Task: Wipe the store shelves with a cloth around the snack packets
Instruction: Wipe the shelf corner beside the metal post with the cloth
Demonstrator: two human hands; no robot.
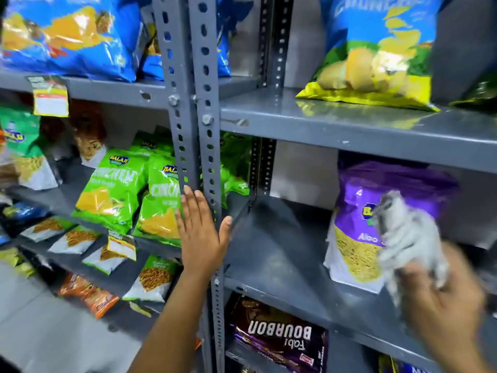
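My right hand grips a grey-white cloth at the lower right, blurred with motion. The cloth hangs in front of a purple snack packet that stands upright on the grey middle shelf. My left hand lies flat with fingers spread against the grey perforated upright, at the shelf's left edge, holding nothing. A blue and yellow chips packet leans on the shelf above.
Green snack packets and white packets fill the left rack. Blue chips bags sit at the top left. A dark biscuit pack lies on the shelf below. A yellow price tag hangs on the upper left shelf edge.
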